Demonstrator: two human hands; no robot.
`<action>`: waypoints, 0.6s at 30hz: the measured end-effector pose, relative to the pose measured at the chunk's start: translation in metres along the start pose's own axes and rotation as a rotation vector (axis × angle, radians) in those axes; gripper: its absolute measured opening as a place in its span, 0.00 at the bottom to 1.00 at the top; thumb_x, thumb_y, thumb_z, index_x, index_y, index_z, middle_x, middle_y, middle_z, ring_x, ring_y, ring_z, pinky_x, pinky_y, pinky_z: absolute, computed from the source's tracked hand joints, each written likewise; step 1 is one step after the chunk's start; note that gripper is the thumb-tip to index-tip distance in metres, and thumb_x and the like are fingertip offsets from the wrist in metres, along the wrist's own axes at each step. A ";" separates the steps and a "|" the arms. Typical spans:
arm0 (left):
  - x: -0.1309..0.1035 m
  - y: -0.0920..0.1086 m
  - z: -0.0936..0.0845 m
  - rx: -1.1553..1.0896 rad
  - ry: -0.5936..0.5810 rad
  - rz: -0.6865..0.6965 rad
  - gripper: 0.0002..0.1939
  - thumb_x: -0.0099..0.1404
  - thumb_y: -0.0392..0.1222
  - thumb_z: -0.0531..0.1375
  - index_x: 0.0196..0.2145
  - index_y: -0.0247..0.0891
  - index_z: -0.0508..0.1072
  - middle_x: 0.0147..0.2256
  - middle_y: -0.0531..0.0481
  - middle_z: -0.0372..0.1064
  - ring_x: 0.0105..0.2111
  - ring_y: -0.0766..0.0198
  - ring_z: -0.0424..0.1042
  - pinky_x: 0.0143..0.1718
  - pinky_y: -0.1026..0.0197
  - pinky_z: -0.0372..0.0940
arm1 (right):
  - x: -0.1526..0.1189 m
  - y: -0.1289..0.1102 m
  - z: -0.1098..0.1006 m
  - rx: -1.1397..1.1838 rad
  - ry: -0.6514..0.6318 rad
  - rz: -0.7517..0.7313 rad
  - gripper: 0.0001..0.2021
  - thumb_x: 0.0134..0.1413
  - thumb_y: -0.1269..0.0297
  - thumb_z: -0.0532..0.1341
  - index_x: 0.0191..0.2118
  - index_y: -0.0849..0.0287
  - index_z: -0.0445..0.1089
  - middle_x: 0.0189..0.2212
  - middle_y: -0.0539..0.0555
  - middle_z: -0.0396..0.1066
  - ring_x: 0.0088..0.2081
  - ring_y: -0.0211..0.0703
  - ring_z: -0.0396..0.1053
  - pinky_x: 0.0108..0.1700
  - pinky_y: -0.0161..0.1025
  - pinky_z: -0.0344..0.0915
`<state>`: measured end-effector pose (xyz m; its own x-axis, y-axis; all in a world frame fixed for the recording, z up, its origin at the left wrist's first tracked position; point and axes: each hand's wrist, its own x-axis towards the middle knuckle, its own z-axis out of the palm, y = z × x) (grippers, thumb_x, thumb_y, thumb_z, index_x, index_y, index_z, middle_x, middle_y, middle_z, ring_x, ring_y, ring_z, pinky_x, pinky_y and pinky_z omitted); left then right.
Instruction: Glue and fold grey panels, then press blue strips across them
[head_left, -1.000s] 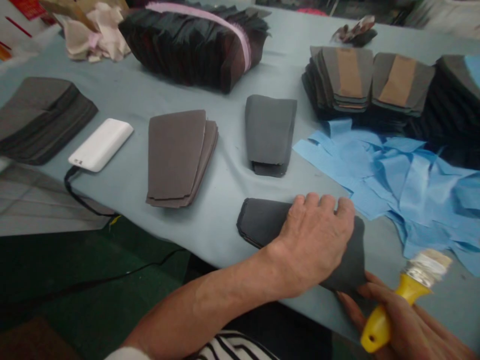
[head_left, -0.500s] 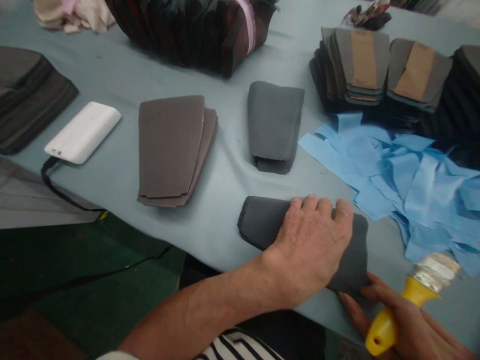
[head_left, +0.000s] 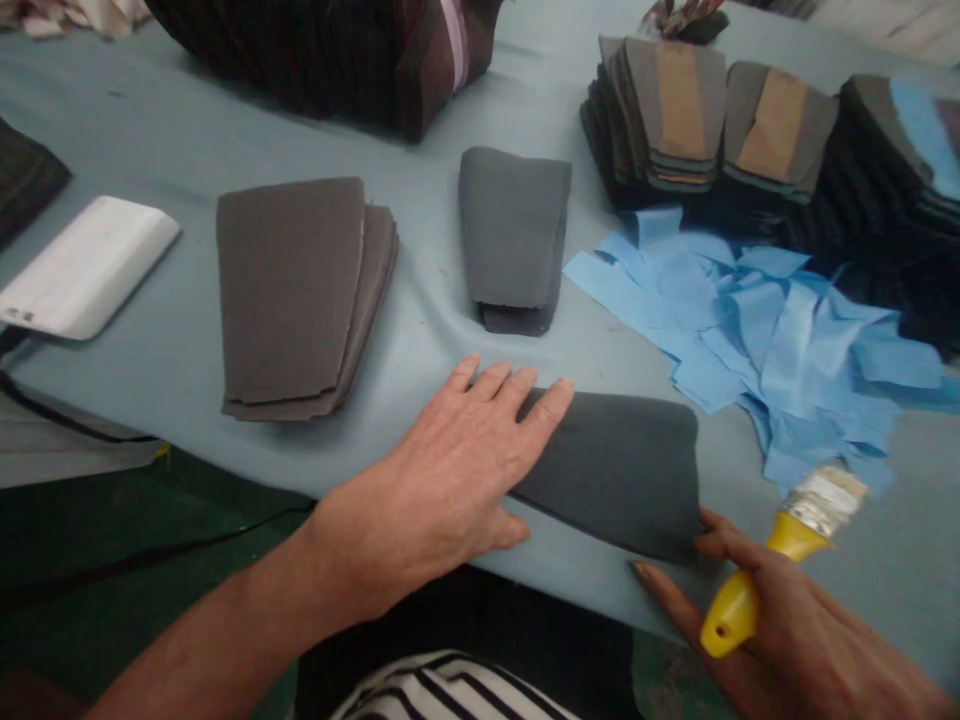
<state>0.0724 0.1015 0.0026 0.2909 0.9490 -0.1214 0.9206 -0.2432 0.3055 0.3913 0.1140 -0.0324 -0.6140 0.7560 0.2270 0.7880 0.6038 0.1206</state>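
A dark grey stack of cut fabric pieces lies at the table's near edge. My left hand rests flat over its left end, fingers stretched out, hiding that end. At the stack's lower right corner is my right hand, with its fingertips at the edge. A paintbrush with a yellow handle is tucked in this hand, its pale bristles pointing up and right. Behind lies another grey stack of pieces. Further left are brown cut pieces, slightly fanned.
Loose blue fabric strips are heaped at the right. Behind them stand dark bundles with tan bands. A white power bank with a black cable lies at the left. A large dark bundle with a pink tie sits at the back.
My left hand has slid left along the grey stack, uncovering its right part. The right hand stays at the corner with the paintbrush. The whole view has shifted somewhat.
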 end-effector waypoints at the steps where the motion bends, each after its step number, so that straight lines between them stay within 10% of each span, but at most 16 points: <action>1: -0.003 -0.002 0.001 0.009 -0.001 0.004 0.53 0.61 0.47 0.72 0.75 0.39 0.49 0.72 0.37 0.57 0.72 0.45 0.57 0.75 0.43 0.44 | 0.003 -0.002 -0.002 -0.060 0.014 -0.040 0.25 0.75 0.40 0.53 0.51 0.59 0.72 0.45 0.61 0.82 0.31 0.51 0.79 0.29 0.42 0.61; 18: -0.006 -0.012 -0.003 -0.024 -0.001 0.027 0.47 0.63 0.33 0.63 0.75 0.39 0.50 0.67 0.41 0.61 0.65 0.51 0.61 0.69 0.50 0.56 | 0.018 -0.015 -0.010 -0.058 0.144 -0.075 0.21 0.79 0.49 0.53 0.44 0.61 0.73 0.40 0.60 0.83 0.30 0.47 0.79 0.29 0.41 0.56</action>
<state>0.0586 0.0999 0.0027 0.3158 0.9420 -0.1136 0.9060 -0.2638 0.3310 0.3686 0.1159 -0.0200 -0.6612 0.6630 0.3512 0.7444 0.6379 0.1973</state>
